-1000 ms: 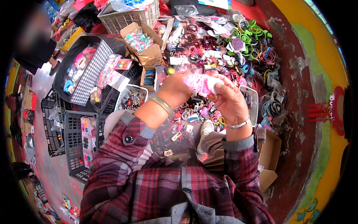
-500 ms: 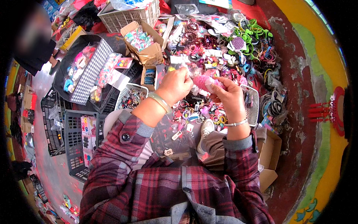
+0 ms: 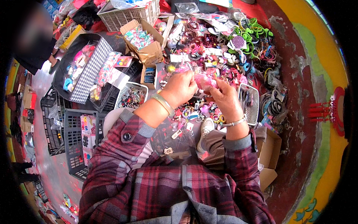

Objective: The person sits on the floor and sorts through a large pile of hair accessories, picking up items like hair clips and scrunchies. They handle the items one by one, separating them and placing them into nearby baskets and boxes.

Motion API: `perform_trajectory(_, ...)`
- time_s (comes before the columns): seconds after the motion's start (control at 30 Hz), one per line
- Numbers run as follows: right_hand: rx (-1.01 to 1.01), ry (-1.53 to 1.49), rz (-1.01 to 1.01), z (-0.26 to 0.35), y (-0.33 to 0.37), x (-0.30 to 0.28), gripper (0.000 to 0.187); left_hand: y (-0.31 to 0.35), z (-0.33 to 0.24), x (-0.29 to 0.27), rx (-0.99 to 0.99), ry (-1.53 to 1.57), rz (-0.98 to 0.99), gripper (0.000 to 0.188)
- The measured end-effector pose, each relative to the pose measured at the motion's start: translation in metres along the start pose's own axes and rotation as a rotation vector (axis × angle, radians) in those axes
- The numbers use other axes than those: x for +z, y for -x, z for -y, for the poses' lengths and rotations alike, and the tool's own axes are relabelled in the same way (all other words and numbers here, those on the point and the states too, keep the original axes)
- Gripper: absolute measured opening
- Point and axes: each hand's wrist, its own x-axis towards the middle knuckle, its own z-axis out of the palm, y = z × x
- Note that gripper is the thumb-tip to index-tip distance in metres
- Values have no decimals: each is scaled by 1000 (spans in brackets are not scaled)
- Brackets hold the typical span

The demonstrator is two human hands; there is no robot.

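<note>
Over the big pile of hair accessories, both my hands are raised close together. Between them is a small pink, fluffy-looking item, which seems to have clear plastic around it; its exact kind does not show. My right hand pinches its right side between thumb and fingers. My left hand, a pale bangle on its wrist, is closed at the item's left side. What its fingers hold is hidden, perhaps the edge of the plastic.
White baskets of small accessories stand left and right of my hands. Further left are a houndstooth box, a dark grey crate and cardboard boxes. Green headbands lie far right. A person stands far left.
My left hand has shifted slightly right, toward the pink item. My right hand has moved a little left and lower, and the item has turned between them. More of the right basket shows.
</note>
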Motion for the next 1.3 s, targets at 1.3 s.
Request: perform_trajectory(1.3,58,-101,45,-27,-16,-7,16,12,-19,10,123,228,108,16)
